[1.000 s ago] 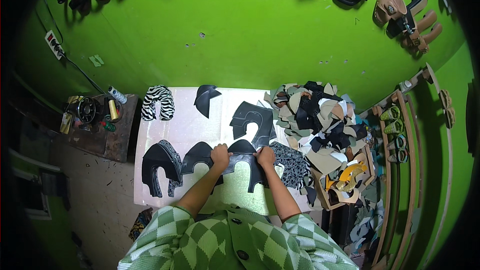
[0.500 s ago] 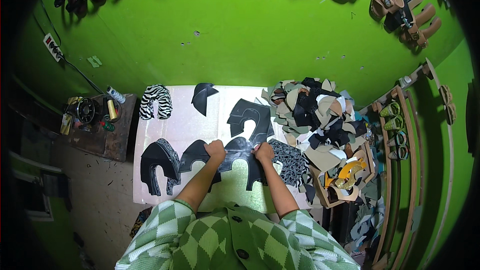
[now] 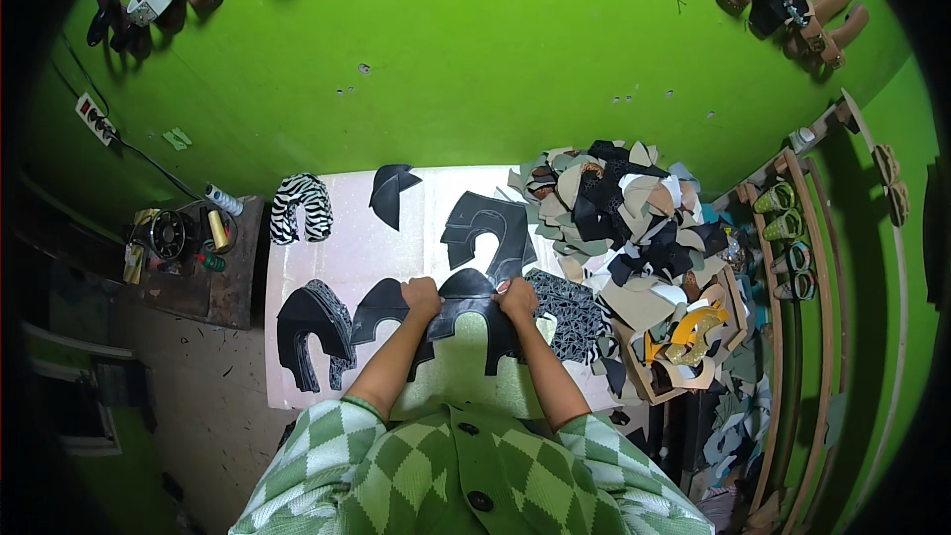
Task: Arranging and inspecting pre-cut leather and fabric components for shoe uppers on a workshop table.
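A black arch-shaped piece of leather-like material (image 3: pixel 462 312) is stretched between my hands, its two legs pointing toward me. My left hand (image 3: pixel 421 295) is closed on its left side, fingers curled. At its right side, my right hand (image 3: pixel 516 299) grips the edge with thumb and fingers pressed together. Left of my left hand lies a similar black cut piece (image 3: pixel 376 309). Just beyond my right hand, a stack of black curved pieces (image 3: pixel 483 223) rests on the table. Patterned black-and-grey pieces (image 3: pixel 567 312) lie right of my right hand.
The pale table (image 3: pixel 342 208) also holds black arch pieces (image 3: pixel 302 322), a zebra-striped arch stack (image 3: pixel 302 208) and a folded black piece (image 3: pixel 391 193). A scrap heap (image 3: pixel 624 208) and a wooden box (image 3: pixel 659 391) crowd the right. A sandal rack (image 3: pixel 792 238) stands beyond them.
The view has shifted slightly, so the scene sits a little differently in the picture. Both hands still grip the black piece, with my left hand now slightly closer to it.
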Action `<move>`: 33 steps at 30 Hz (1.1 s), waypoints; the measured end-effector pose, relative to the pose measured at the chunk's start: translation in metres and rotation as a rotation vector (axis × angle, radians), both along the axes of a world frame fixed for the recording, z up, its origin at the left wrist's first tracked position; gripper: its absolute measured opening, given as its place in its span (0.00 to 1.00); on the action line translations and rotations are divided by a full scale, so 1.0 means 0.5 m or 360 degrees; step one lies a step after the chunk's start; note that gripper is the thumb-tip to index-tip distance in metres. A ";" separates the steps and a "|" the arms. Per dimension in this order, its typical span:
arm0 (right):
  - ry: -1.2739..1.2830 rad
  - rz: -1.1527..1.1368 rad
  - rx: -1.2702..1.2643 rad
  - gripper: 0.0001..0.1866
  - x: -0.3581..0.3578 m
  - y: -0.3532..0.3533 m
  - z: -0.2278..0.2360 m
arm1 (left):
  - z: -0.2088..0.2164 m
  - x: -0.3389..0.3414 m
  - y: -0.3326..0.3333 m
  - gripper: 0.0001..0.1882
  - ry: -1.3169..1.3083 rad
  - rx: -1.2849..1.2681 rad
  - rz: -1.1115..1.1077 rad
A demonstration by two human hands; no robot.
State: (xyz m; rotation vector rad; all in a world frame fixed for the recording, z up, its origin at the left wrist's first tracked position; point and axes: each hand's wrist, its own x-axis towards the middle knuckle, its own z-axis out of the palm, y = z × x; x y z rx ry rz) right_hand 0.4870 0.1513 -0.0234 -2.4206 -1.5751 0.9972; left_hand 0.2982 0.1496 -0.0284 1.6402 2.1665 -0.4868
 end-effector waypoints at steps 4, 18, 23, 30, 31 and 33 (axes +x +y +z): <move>0.0022 0.0045 0.0090 0.14 0.014 0.003 -0.023 | -0.021 -0.031 -0.026 0.17 -0.0468 0.0233 0.0155; 0.1491 -0.0143 -0.0192 0.15 -0.118 0.003 -0.018 | -0.025 -0.316 -0.054 0.18 -0.1427 0.0161 0.0647; 0.1371 -0.0222 -0.0176 0.14 -0.229 -0.041 -0.060 | 0.009 -0.381 -0.076 0.15 -0.0906 0.0154 0.0638; 0.1004 -0.0280 -0.0216 0.13 -0.267 -0.050 -0.061 | 0.028 -0.355 -0.078 0.17 -0.0391 0.0108 0.0752; 0.0996 -0.0278 -0.0213 0.13 -0.270 -0.051 -0.058 | 0.029 -0.352 -0.076 0.20 -0.0310 0.0125 0.0756; 0.0753 -0.0164 -0.0121 0.15 -0.275 -0.055 -0.053 | 0.031 -0.347 -0.074 0.22 -0.0286 0.0108 0.0695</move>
